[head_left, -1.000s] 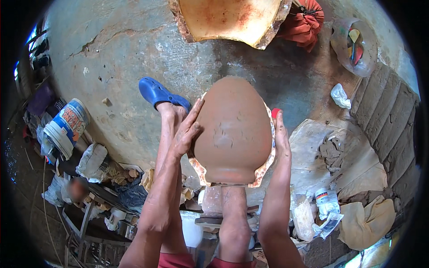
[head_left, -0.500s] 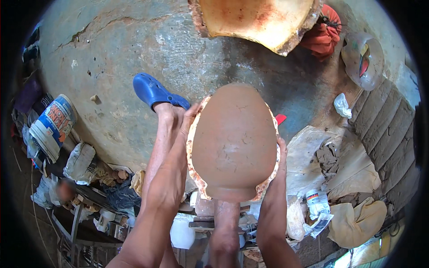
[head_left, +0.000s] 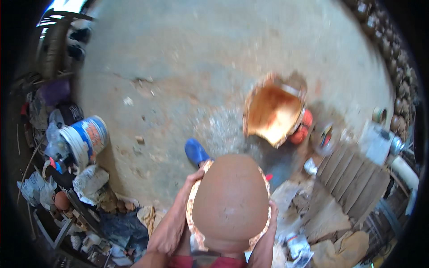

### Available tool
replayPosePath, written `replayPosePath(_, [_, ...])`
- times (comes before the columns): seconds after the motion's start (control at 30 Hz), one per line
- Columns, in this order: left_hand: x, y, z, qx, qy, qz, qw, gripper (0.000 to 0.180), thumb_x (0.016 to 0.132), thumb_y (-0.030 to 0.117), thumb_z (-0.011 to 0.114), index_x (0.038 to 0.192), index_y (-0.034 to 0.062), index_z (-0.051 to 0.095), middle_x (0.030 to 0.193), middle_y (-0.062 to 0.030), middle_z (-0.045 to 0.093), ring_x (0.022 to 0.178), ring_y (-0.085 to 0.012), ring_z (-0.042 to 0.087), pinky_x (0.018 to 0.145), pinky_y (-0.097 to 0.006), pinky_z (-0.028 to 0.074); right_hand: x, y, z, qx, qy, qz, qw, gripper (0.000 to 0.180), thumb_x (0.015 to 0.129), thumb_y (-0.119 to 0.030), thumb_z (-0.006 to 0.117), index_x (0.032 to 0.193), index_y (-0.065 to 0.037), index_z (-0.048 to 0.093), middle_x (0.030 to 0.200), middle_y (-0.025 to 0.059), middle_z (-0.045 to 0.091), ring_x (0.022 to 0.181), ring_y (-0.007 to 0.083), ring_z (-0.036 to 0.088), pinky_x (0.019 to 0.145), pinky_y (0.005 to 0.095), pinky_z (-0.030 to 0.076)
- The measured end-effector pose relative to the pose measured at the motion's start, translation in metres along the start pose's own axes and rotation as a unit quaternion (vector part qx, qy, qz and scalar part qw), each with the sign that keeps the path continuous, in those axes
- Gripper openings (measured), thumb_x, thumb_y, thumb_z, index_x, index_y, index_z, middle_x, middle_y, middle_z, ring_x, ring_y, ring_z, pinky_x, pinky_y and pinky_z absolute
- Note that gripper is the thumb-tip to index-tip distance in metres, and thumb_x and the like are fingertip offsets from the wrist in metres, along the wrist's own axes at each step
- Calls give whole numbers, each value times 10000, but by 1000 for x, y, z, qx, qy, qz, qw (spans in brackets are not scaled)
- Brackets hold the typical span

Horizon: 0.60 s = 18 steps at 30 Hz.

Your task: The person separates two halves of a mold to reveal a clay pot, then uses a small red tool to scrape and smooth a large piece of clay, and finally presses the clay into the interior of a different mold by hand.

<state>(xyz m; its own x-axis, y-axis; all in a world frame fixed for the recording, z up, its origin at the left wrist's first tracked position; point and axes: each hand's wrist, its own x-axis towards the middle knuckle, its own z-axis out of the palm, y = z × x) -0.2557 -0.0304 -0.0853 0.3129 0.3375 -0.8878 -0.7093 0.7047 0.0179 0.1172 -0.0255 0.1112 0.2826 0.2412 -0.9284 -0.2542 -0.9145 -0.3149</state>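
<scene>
A large rounded brown clay pot [head_left: 230, 198] fills the lower middle of the view, close to the camera, with a thin ragged clay-stained rim [head_left: 192, 214] showing around it. My left hand [head_left: 193, 178] presses against its upper left side, fingers wrapped on the edge. My right hand [head_left: 271, 210] holds its right side, mostly hidden behind the pot. Both forearms come up from the lower edge. A blue shoe [head_left: 195, 152] on my foot shows just beyond the pot.
A broken orange-brown mould half [head_left: 272, 114] lies on the concrete floor [head_left: 201, 67] ahead. A blue and white bucket [head_left: 85, 138] and bags clutter the left. Wooden planks [head_left: 348, 174], cloths and a plastic bottle lie right; several small pots line the far right.
The pot has been lifted up and closer to the camera, and the view has swung outward, showing much more floor. Both hands stay on the pot's sides.
</scene>
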Motion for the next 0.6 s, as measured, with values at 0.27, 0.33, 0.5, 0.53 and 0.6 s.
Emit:
replayPosePath(0.27, [-155, 233, 103, -45, -55, 134, 988, 316, 1000, 177, 637, 1239, -26, 679, 1105, -132, 751, 1012, -209, 715, 877, -365, 591, -89, -196, 156, 175, -170, 1, 970, 353, 899, -287, 646, 1110, -11, 711, 978, 129, 744, 822, 250, 708, 774, 386, 592])
replayPosePath(0.33, [-214, 310, 195, -10, -19, 168, 986, 296, 991, 158, 640, 1223, -20, 684, 1096, -120, 749, 988, -198, 719, 870, -348, 591, -95, -237, 202, 165, -166, 1, 972, 377, 909, -295, 641, 1144, -7, 702, 1009, 129, 743, 841, 253, 701, 795, 391, 584])
replayPosePath(0.5, [-249, 419, 169, -57, -71, 223, 970, 297, 972, 129, 594, 1217, -12, 687, 1105, -80, 749, 961, -202, 715, 870, -362, 573, -111, -342, 328, 113, -288, 54, 949, 398, 911, -311, 646, 1167, -16, 718, 1050, 157, 759, 880, 259, 730, 814, 389, 601])
replayPosePath(0.53, [-230, 437, 178, 22, -10, 255, 967, 272, 981, 134, 596, 1187, -9, 701, 1078, -62, 742, 955, -185, 704, 862, -351, 564, -106, -367, 338, 87, -276, 38, 957, 417, 908, -327, 648, 1179, -19, 718, 1041, 163, 762, 860, 270, 736, 806, 397, 607])
replayPosePath(0.6, [-220, 460, 169, 102, 70, 292, 948, 250, 989, 139, 597, 1156, -6, 715, 1051, -44, 735, 949, -168, 692, 854, -341, 555, -139, -424, 389, 28, -232, 17, 972, 419, 903, -314, 663, 1179, -4, 726, 1042, 164, 765, 878, 266, 736, 837, 390, 598])
